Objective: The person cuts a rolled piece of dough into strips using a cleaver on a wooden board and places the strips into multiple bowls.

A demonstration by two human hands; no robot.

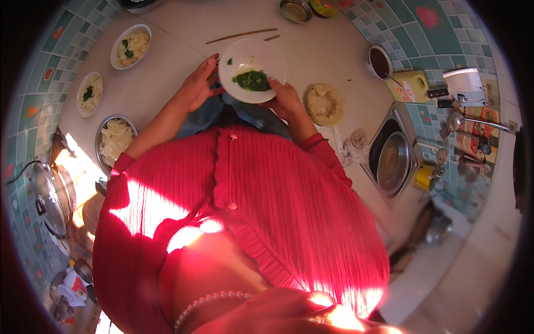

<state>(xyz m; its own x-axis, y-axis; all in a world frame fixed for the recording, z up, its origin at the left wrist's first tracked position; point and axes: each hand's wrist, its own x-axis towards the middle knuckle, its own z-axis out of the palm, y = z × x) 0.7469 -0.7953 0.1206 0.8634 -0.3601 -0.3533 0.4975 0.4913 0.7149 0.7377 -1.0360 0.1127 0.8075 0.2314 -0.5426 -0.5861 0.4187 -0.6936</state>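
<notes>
A white bowl [238, 54] is tilted in front of me, with chopped leafy greens [251, 80] inside. My right hand [285, 98] grips its lower right rim, the thumb over the edge beside the greens. My left hand [200, 85] is at the bowl's left side, its fingers spread; whether they touch the bowl is hard to tell. Behind the bowl lie wooden chopsticks [241, 36]. On the left stand two white bowls of wide noodles topped with greens, one farther off [113, 52] and one nearer [78, 95]. A metal bowl [98, 144] of plain noodles sits nearest on that side.
To the right are a round woven-looking pad [313, 104], a crumpled cloth [355, 146] and a sink [413, 160] holding a metal basin [392, 163]. A bowl of dark sauce [379, 62] stands by a yellow jug [406, 85]. A metal dish [295, 11] is at the back.
</notes>
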